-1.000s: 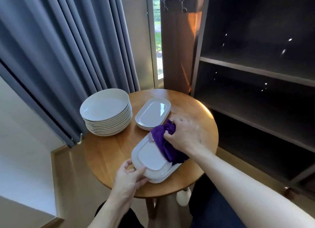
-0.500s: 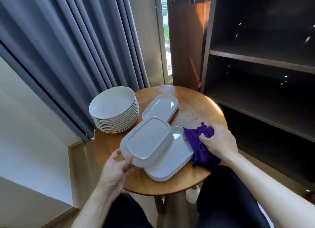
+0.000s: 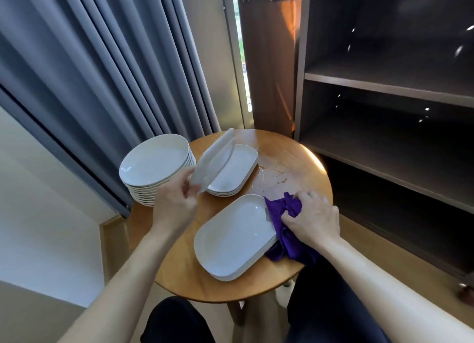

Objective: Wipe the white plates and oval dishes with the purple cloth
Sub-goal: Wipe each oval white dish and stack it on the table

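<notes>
Left hand [image 3: 177, 204] grips a dish [image 3: 214, 160] by its near end, tilted up on edge (it's blurred, so the exact finger hold is hard to read) above the far stack [image 3: 238, 171] of oval dishes. Right hand [image 3: 313, 219] is clenched round the cloth [image 3: 282, 214], bunched on the bench [image 3: 295, 147] and touching the right edge of the near stack [image 3: 230, 237]. Plates [image 3: 154, 160] sit piled at the bench's far left, beside the curtain [image 3: 102, 73]. Wet smears [image 3: 272, 173] shine between cloth and far stack. Shelves [image 3: 384, 86] stand to the right.
</notes>
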Demonstrator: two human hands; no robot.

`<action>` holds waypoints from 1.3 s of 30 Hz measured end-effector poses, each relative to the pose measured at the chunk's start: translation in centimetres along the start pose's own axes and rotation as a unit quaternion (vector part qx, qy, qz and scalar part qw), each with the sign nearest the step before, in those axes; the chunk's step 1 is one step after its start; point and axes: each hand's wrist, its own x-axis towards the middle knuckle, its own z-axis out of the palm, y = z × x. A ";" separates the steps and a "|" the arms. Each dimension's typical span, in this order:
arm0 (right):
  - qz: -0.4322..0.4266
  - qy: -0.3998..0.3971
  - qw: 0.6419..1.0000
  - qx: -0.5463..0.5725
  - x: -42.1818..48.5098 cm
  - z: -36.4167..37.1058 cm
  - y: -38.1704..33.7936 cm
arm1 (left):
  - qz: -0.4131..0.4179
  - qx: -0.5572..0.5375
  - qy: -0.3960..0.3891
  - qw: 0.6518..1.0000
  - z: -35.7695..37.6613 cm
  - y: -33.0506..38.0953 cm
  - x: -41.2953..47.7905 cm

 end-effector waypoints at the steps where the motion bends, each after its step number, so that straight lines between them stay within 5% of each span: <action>1: 0.001 -0.001 1.000 -0.001 0.0 0.0 0.0 | 0.043 0.070 -0.004 0.997 0.5 0.1 0.6; 8: -0.003 0.009 1.000 0.006 0.2 0.4 0.4 | 0.128 0.257 -0.052 0.957 3.5 -0.4 2.1; 17: 0.000 0.013 1.000 0.018 0.2 0.7 0.4 | 0.017 0.315 -0.150 0.937 5.9 -3.2 2.3; 22: 0.007 0.006 1.000 0.017 0.1 0.6 0.3 | -0.004 0.300 -0.150 0.942 7.0 -4.2 3.7; 31: 0.014 -0.001 1.000 0.028 0.1 0.2 0.3 | -0.099 0.254 -0.300 0.914 7.6 -3.9 4.6; 36: 0.019 -0.004 0.999 0.034 -0.1 -0.1 0.4 | -0.102 0.070 -0.213 0.969 5.7 -1.9 -1.3; 39: 0.015 -0.011 0.999 0.040 0.3 -0.5 0.5 | -0.132 0.027 -0.222 0.966 4.4 -1.4 -6.9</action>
